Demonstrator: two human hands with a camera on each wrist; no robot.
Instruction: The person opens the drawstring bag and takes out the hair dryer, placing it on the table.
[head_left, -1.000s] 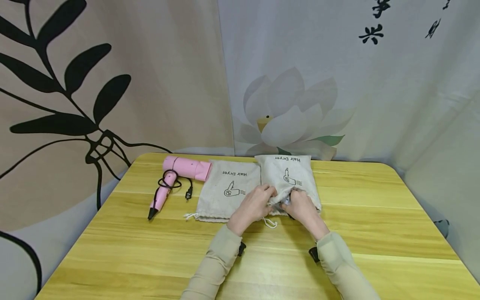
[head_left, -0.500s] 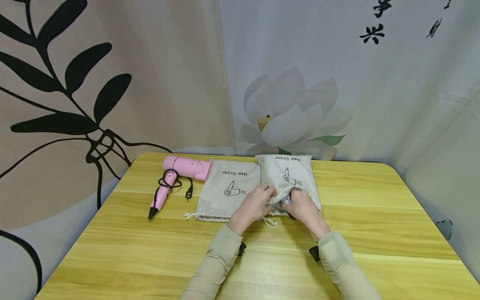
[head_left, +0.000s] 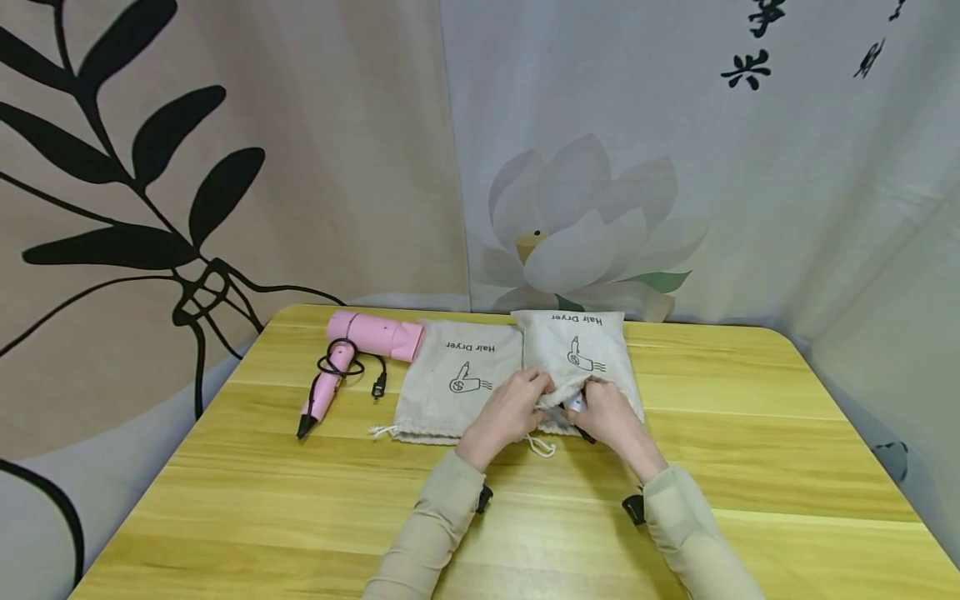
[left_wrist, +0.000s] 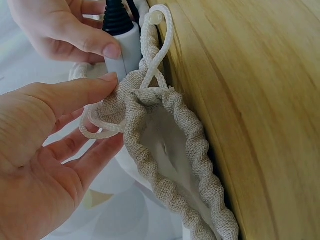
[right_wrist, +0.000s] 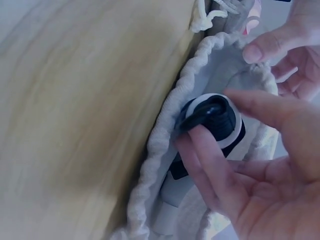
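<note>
On the right, a beige drawstring bag (head_left: 573,337) printed "Hair Dryer" lies with its mouth toward me. My left hand (head_left: 506,408) pinches the gathered rim between thumb and fingers. At the mouth, my right hand (head_left: 611,414) grips the handle end of a white hair dryer (left_wrist: 125,52), whose black cord sleeve (right_wrist: 220,120) sticks out between the fingers in the right wrist view. The rest of that dryer is mostly hidden inside the cloth. A second beige bag (head_left: 465,367) with the same print lies flat beside it, partly under my left hand.
A pink hair dryer (head_left: 375,333) with its black cord (head_left: 341,358) looped round the handle lies left of the bags. The wooden table (head_left: 300,517) reaches back to a printed curtain (head_left: 360,167). A white drawstring (head_left: 540,446) trails between the bags.
My right hand has drawn slightly back and to the right, and a bit more of the white handle and black cord shows at the bag's mouth. The left hand keeps its place.
</note>
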